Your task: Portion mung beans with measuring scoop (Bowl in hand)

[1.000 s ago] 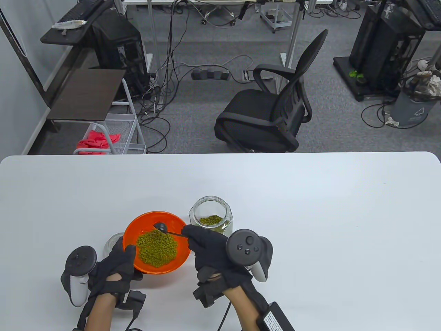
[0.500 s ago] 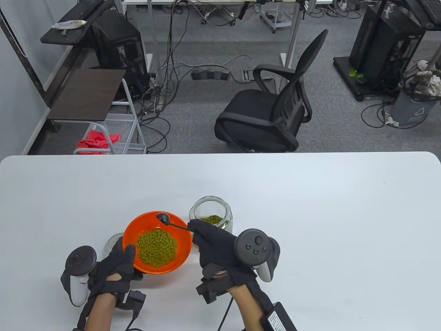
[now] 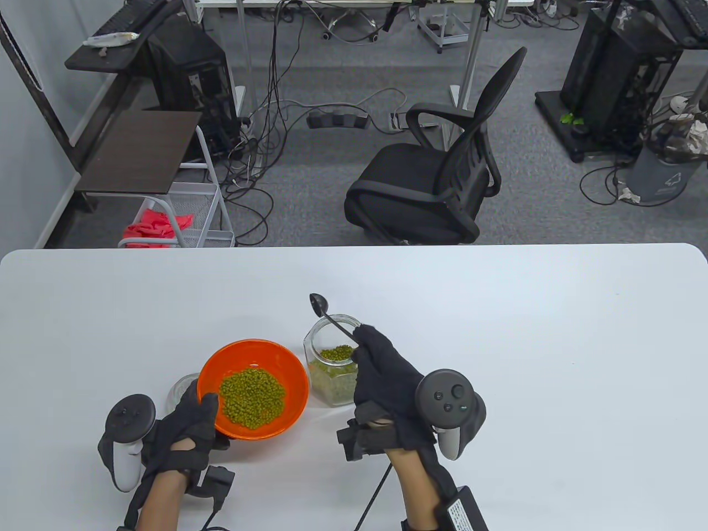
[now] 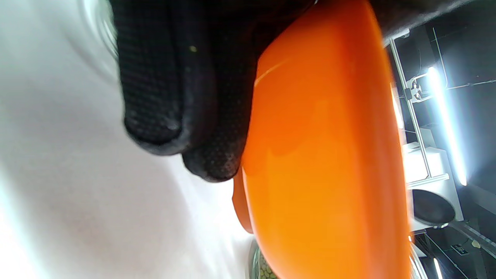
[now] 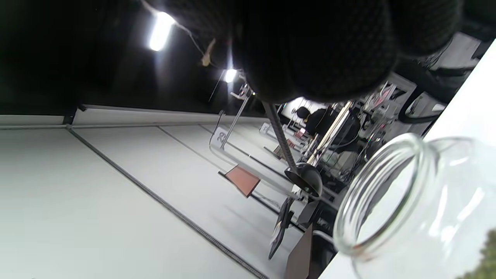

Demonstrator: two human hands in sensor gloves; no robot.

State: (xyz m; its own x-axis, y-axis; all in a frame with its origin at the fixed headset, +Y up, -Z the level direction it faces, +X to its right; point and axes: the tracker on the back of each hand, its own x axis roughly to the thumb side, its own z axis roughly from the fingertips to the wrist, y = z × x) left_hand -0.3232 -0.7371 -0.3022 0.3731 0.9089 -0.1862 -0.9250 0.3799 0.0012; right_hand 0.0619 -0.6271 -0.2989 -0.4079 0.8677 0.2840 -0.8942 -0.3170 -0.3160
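Scoop (image 3: 319,303) pinched in right hand (image 3: 387,381), raised just beyond jar (image 3: 337,359) mouth | handle angled back toward hand | bowl (image 3: 287,381) gripped by left hand (image 3: 182,426)

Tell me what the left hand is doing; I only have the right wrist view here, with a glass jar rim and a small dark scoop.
Observer: The left hand holds an orange bowl by its near rim.
Operator: Anything in the bowl?
Observer: A pile of mung beans.
Operator: And the jar, is it empty?
Observer: No, the glass jar holds beans too; the scoop, pinched by the right hand, is above its far rim.
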